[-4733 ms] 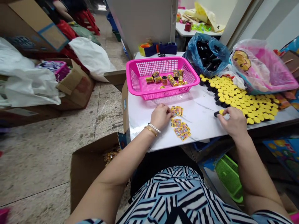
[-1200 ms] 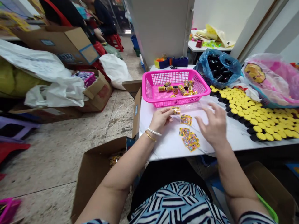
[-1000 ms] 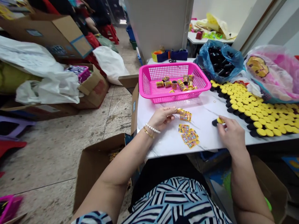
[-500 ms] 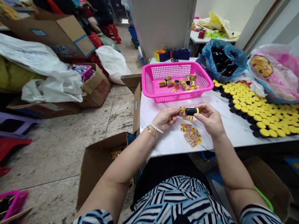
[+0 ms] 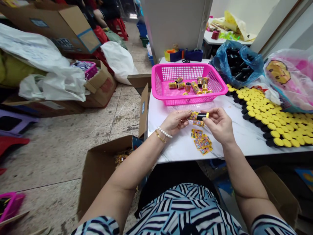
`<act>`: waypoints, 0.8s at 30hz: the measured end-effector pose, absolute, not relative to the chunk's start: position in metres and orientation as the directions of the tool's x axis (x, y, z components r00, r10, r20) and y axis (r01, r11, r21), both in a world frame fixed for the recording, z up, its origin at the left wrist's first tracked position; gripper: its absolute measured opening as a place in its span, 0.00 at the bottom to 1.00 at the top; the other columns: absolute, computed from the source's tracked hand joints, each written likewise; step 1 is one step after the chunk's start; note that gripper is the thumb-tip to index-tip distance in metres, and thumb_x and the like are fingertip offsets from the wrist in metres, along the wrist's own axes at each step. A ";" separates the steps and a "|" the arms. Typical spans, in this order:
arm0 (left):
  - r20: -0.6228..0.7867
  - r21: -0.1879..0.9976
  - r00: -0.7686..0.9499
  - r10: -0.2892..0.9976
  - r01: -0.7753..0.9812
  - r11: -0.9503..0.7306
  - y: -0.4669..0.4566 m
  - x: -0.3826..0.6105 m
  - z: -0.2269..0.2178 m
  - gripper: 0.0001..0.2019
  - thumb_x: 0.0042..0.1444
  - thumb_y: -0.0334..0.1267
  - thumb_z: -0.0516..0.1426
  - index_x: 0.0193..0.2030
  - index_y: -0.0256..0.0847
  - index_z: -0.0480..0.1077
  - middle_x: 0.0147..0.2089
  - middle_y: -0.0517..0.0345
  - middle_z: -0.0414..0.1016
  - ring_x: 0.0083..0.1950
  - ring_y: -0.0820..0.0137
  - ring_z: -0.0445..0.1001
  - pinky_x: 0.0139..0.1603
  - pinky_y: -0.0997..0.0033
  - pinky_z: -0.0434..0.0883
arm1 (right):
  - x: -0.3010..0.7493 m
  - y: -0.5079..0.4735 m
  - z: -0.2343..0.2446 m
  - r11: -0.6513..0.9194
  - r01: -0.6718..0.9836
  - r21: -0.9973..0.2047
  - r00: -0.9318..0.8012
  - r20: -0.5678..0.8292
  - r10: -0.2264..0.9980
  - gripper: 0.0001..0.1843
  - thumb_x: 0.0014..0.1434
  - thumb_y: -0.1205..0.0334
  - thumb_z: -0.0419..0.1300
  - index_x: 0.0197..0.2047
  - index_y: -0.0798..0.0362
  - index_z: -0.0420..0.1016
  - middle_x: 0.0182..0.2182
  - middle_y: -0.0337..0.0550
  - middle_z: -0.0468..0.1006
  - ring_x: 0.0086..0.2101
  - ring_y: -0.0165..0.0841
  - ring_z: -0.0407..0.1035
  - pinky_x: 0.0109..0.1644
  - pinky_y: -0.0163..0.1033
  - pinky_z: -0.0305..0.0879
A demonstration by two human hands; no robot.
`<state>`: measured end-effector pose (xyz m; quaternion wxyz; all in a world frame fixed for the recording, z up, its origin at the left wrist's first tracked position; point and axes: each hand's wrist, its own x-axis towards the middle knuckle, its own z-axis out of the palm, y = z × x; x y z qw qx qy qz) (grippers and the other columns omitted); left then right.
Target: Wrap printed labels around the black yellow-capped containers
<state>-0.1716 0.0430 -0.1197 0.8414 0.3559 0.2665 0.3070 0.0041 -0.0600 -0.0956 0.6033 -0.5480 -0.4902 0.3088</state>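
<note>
My left hand (image 5: 177, 121), with a pearl bracelet and a gold bangle at the wrist, pinches a yellow printed sleeve label (image 5: 194, 116). It sits against the left end of a small black bottle (image 5: 201, 116) with a yellow cap, lying level above the table. My right hand (image 5: 219, 124) is closed on the capped end. How far the label reaches round the bottle is hard to make out. Below my hands, several loose printed labels (image 5: 204, 142) lie on the white table (image 5: 171, 151). Behind them, a pink basket (image 5: 189, 98) holds several labelled bottles (image 5: 195, 87).
Rows of black bottles with yellow caps (image 5: 274, 122) stand on the right. A blue plastic bag (image 5: 220, 67) of black bottles and a printed plastic bag (image 5: 290, 76) are behind them. Scissors (image 5: 186, 61) lie beyond the basket. An open carton (image 5: 97, 176) is left of my legs.
Less of the black bottle shows between label and cap than before; label and bottle have come closer together. The whole view has shifted slightly. Both hands keep their grip.
</note>
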 end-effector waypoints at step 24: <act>0.079 0.916 0.408 0.910 -0.390 0.096 0.041 -0.171 -0.118 0.28 0.49 0.44 0.75 0.55 0.40 0.75 0.47 0.52 0.80 0.36 0.75 0.76 0.28 0.79 0.68 | 0.021 -0.051 -0.093 0.330 0.139 -0.934 0.181 0.351 0.919 0.21 0.53 0.56 0.77 0.44 0.46 0.72 0.45 0.42 0.85 0.45 0.37 0.82 0.56 0.47 0.80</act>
